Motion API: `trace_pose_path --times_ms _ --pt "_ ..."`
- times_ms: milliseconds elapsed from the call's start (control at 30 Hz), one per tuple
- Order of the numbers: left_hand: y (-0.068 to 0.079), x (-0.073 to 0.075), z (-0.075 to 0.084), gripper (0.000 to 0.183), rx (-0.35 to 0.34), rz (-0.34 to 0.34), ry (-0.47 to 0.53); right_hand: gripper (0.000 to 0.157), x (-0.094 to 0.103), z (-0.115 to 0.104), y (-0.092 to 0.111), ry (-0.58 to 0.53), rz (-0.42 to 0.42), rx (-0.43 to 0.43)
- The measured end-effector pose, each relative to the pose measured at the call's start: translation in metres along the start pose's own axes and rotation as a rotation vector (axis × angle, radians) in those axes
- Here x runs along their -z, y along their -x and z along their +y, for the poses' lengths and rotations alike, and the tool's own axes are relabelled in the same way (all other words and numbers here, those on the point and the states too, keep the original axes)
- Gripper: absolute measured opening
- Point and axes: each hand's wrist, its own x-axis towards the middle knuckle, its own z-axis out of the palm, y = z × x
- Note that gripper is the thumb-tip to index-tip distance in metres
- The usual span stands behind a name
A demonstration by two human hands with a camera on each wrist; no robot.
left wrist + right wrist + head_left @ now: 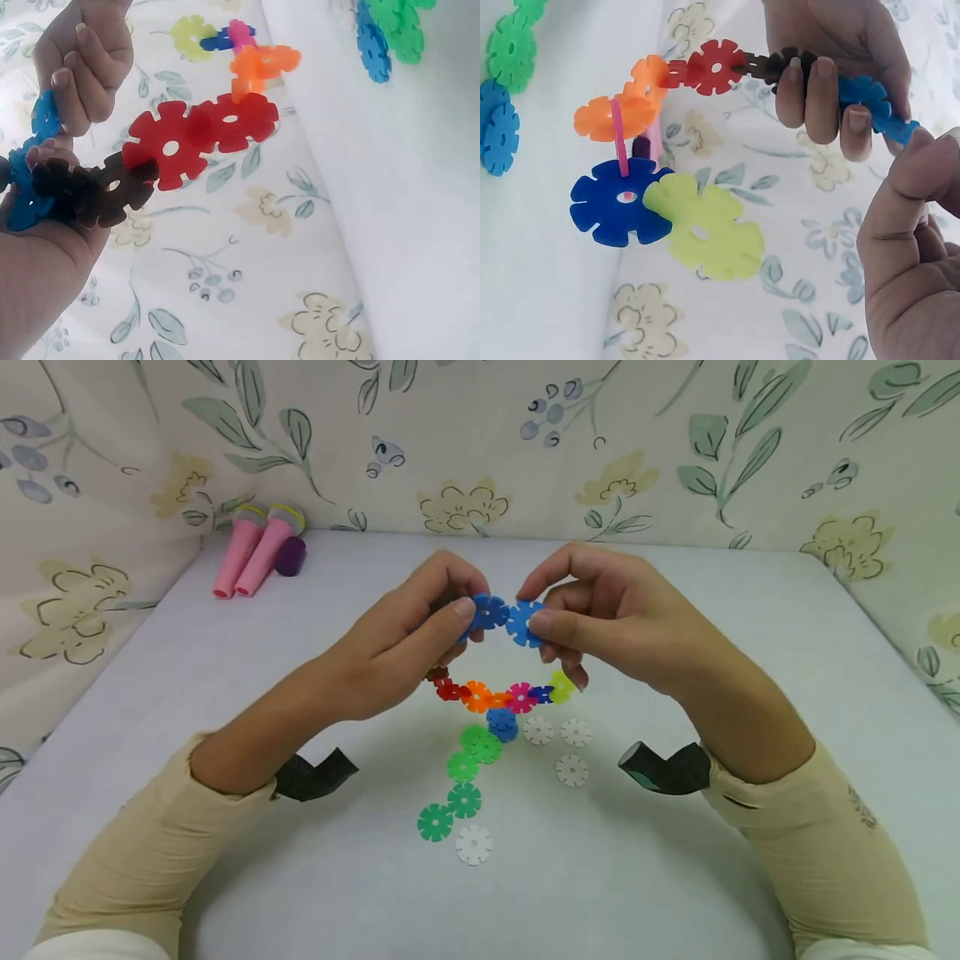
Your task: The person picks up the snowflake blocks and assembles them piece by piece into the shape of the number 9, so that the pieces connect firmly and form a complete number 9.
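Note:
A chain of notched plastic discs runs from my left hand (397, 639), whose fingers and thumb grip its blue end disc (491, 612). My right hand (611, 610) pinches another blue disc (519, 625) between thumb and fingers, its edge meeting the left one's edge. Beyond the left hand's grip the chain continues with brown discs (116, 189), red discs (166, 146) and orange discs (634, 112). A pink disc (521, 697), a dark blue disc (622, 202) and a yellow-green disc (709, 232) form the far end, which curves under the hands. Fingers partly cover the blue discs.
Below the chain on the white table (315, 877) lie loose blue discs (502, 727), several green discs (463, 800) and several white discs (474, 845). Two pink toy microphones (258, 556) and a purple piece (290, 557) lie at the back left. Floral cloth (465, 443) stands behind.

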Motion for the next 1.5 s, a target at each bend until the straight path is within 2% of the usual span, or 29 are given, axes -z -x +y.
trace_pose_path --times_ms 133,267,367,433,533,633,700,767,867,967,1067,1133,1200,1300,1400,1500 --pt "0.0 -0.003 -0.002 0.014 -0.046 -0.016 -0.011 0.016 0.0 0.004 -0.002 -0.062 -0.008 0.007" --pt "-0.001 -0.006 -0.007 0.009 -0.133 -0.007 -0.045 0.011 -0.002 0.008 -0.002 -0.139 0.004 0.009" --pt "-0.003 -0.008 -0.011 0.008 -0.191 0.003 -0.085 0.009 -0.005 0.011 -0.004 -0.206 0.036 -0.032" --pt "-0.004 -0.009 -0.012 0.008 -0.204 0.009 -0.121 0.008 -0.008 0.013 -0.006 -0.251 0.055 -0.068" --pt "-0.003 -0.008 -0.011 0.008 -0.17 0.016 -0.166 0.01 -0.009 0.013 -0.008 -0.288 0.068 -0.109" --pt "-0.002 -0.009 -0.008 0.014 -0.068 -0.015 -0.16 0.013 -0.01 0.012 -0.009 -0.25 0.047 -0.122" --pt "-0.003 -0.01 -0.006 0.025 -0.005 -0.02 -0.139 0.017 -0.009 0.01 -0.009 -0.199 0.052 -0.123" --pt "-0.004 -0.01 -0.005 0.037 0.033 0.002 -0.143 0.02 -0.008 0.008 -0.008 -0.135 0.068 -0.124" --pt "-0.004 -0.008 -0.006 0.047 0.069 0.083 -0.174 0.015 -0.004 0.006 -0.007 -0.005 0.071 -0.109" --pt "-0.004 -0.003 -0.007 0.043 0.121 0.156 -0.197 0.01 0.003 0.006 -0.004 0.158 -0.058 -0.094" --pt "-0.005 0.003 -0.007 0.037 0.156 0.201 -0.18 0.014 0.005 0.005 0.0 0.367 -0.271 -0.105" --pt "-0.006 0.007 -0.008 0.034 0.172 0.216 -0.151 0.007 -0.003 0.006 0.002 0.514 -0.405 -0.134" --pt "-0.006 0.01 -0.008 0.031 0.187 0.217 -0.112 0.008 -0.018 0.009 0.002 0.654 -0.519 -0.168" --pt "-0.007 0.011 -0.009 0.031 0.217 0.211 -0.064 0.024 -0.05 0.017 0.002 0.811 -0.649 -0.213" --pt "-0.006 0.011 -0.008 0.033 0.235 0.207 -0.065 0.037 -0.081 0.027 0.004 0.898 -0.743 -0.243" --pt "-0.007 0.012 -0.007 0.033 0.239 0.207 -0.064 0.046 -0.104 0.035 0.007 0.968 -0.794 -0.227"
